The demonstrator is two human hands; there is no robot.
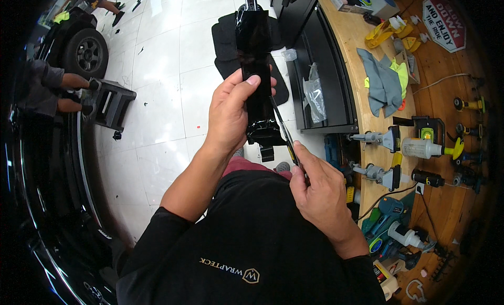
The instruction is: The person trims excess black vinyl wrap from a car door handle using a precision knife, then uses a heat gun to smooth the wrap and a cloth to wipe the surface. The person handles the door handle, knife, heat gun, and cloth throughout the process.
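Note:
My left hand [229, 108] is wrapped round a long glossy black trim piece [258, 102], its thumb pressed on the front face and fingertips showing at the far side. The piece stands out in front of my body, with a shiny metallic fitting [251, 1] at its far end and a small black tab at its near end. Pinched in my right hand [321, 192] is a slim knife [287, 139] with a narrow blade. The blade lies along the right edge of the trim piece; whether it cuts into anything cannot be made out.
At right, a wooden bench [349, 47] holds yellow spray bottles, grey cloths [383, 84], clamps [378, 139] and power tools. Below it stands an open black drawer [320, 79]. Black mats lie on the floor. At left are a black vehicle [58, 189], a step stool [113, 102] and another person's arms.

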